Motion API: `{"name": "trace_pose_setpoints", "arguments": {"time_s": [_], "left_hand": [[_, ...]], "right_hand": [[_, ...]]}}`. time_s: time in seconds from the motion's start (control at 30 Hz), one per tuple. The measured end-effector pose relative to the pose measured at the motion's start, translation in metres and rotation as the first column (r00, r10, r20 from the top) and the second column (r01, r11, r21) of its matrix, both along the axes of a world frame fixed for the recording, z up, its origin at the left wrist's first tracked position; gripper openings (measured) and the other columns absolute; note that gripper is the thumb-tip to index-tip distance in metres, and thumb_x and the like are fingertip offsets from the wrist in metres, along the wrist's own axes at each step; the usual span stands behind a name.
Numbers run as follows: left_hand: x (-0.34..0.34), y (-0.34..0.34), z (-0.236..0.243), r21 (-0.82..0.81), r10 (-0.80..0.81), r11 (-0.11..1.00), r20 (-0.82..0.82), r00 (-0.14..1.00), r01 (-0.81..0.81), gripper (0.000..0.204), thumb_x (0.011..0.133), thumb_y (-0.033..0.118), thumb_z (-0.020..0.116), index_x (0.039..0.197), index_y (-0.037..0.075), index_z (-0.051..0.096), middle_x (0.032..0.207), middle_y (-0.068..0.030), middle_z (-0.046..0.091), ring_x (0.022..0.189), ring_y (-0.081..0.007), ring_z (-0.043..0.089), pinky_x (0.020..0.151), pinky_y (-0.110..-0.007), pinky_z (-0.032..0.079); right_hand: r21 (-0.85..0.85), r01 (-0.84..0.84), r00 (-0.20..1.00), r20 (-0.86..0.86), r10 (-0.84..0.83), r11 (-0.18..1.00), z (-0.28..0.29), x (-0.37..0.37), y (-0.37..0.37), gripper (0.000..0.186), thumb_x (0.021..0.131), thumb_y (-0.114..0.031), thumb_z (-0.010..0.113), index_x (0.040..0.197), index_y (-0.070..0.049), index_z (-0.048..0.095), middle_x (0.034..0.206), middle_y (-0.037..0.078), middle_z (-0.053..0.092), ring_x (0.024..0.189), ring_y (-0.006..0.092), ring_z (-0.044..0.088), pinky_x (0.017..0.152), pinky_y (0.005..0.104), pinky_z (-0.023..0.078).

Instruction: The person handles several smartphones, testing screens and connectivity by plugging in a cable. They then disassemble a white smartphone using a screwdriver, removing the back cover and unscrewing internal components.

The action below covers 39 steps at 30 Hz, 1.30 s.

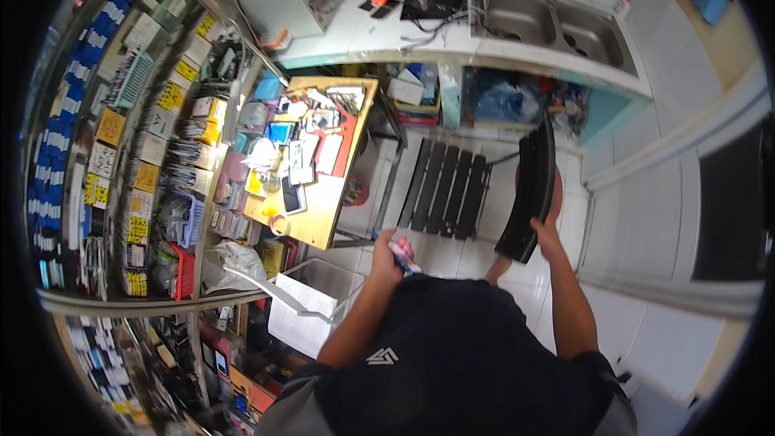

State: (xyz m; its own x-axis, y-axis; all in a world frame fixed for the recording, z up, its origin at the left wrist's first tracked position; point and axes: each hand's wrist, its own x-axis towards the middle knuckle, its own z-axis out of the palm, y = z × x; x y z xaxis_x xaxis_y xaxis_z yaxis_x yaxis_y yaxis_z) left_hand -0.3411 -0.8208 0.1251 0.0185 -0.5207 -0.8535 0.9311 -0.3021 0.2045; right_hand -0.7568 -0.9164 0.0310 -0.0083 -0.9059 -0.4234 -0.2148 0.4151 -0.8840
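Observation:
My right hand point(547, 236) is closed on the near end of the curved black backrest of a chair. The chair's backrest point(526, 194) stands to the right of its black slatted seat point(446, 189). Held in front of my body, my left hand point(388, 257) is wrapped round a small colourful thing point(404, 255) with pink, white and blue parts. Its kind is not clear, as my fingers and shirt cover some of it.
Left of the chair stands a wooden table point(319, 226) strewn with phones, papers and small parts. Packed shelves point(161, 161) line the left side. A white basket point(303, 319) is near my left forearm. Beyond the chair, a counter carries a double sink point(517, 16).

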Motion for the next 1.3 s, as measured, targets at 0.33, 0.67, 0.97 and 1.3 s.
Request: {"name": "trace_pose_setpoints", "arguments": {"time_s": [0.33, 0.67, 0.97, 1.3], "left_hand": [[-0.119, -0.032, 0.055, -0.09, 0.255, 0.967, 0.229, 0.939, -0.24, 0.044, 0.096, 0.032, 0.068, 0.134, 0.017, 0.052, 0.086, -0.01, 0.064, 0.069, -0.0233, 0.065, 0.064, -0.04, 0.057], [-0.115, -0.16, 0.029, -0.116, 0.476, 0.877, 0.079, 0.876, -0.466, 0.028, 0.093, 0.033, 0.065, 0.113, 0.016, 0.055, 0.082, -0.0062, 0.06, 0.068, -0.0202, 0.062, 0.064, -0.039, 0.057], [-0.111, -0.268, 0.069, -0.265, 0.538, 0.832, 0.169, 0.826, -0.488, 0.038, 0.102, 0.037, 0.061, 0.132, 0.014, 0.058, 0.084, -0.0096, 0.069, 0.066, -0.0215, 0.067, 0.063, -0.037, 0.059], [-0.095, -0.306, 0.05, -0.137, 0.801, 0.579, 0.282, 0.528, -0.804, 0.053, 0.103, 0.049, 0.049, 0.123, 0.0, 0.055, 0.107, -0.0159, 0.067, 0.099, -0.0311, 0.067, 0.09, -0.046, 0.057]], "right_hand": [[0.113, -0.329, 0.896, 0.351, 0.272, 0.937, -0.03, 0.117, -0.085, 0.054, 0.106, -0.023, 0.064, 0.146, 0.002, 0.038, 0.14, 0.018, 0.058, 0.13, 0.0227, 0.057, 0.101, 0.0386, 0.053], [0.113, -0.872, 0.479, -0.004, 0.878, 0.476, -0.003, 0.011, -0.21, 0.034, 0.104, -0.026, 0.064, 0.123, 0.002, 0.067, 0.11, 0.017, 0.075, 0.099, 0.028, 0.075, 0.084, 0.0393, 0.061], [0.424, -0.339, 0.882, -0.166, 0.44, 0.84, 0.014, -0.117, -0.343, 0.027, 0.097, -0.025, 0.066, 0.094, 0.001, 0.073, 0.082, 0.007, 0.071, 0.069, 0.0152, 0.066, 0.063, 0.0317, 0.054], [-0.335, -0.861, 0.508, -0.526, 0.682, 0.382, 0.081, 0.158, -0.611, 0.021, 0.094, -0.015, 0.063, 0.108, -0.003, 0.074, 0.101, 0.022, 0.073, 0.094, 0.0389, 0.071, 0.085, 0.0467, 0.056]]}}
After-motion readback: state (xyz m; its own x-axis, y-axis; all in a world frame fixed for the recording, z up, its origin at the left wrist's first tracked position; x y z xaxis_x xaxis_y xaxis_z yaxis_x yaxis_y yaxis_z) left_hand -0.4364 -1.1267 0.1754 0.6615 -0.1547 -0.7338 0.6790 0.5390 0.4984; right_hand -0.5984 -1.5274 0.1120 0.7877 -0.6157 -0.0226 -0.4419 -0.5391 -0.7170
